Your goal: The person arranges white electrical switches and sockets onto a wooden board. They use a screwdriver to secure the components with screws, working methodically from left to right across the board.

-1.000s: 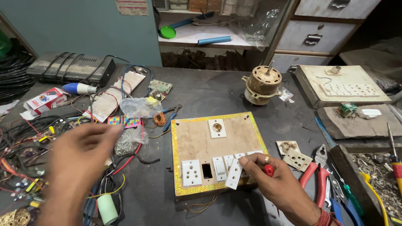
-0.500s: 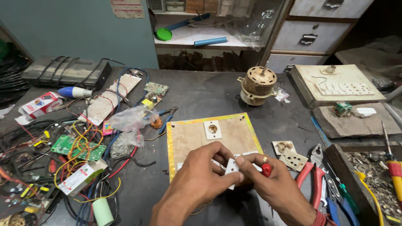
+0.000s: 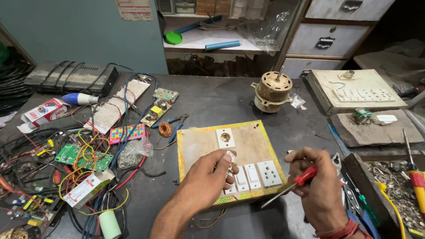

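Left hand [image 3: 208,177] pinches a small white switch [image 3: 229,160] over the near edge of the wooden switchboard [image 3: 230,155]. Right hand [image 3: 316,186], just right of the board, is closed on a red-handled screwdriver [image 3: 292,186]. Risks: thin fingertip grip may drop the switch; the tip could slip and jab fingers.

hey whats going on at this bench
A person is working on a wooden switch board lying flat on a cluttered workbench. The left hand holds a small white switch just over the board's lower row, beside two switches and a socket already set in it. The right hand grips a red-handled screwdriver, its tip pointing toward the board's front edge. A small motor sits behind the board; wires and circuit boards lie to the left.
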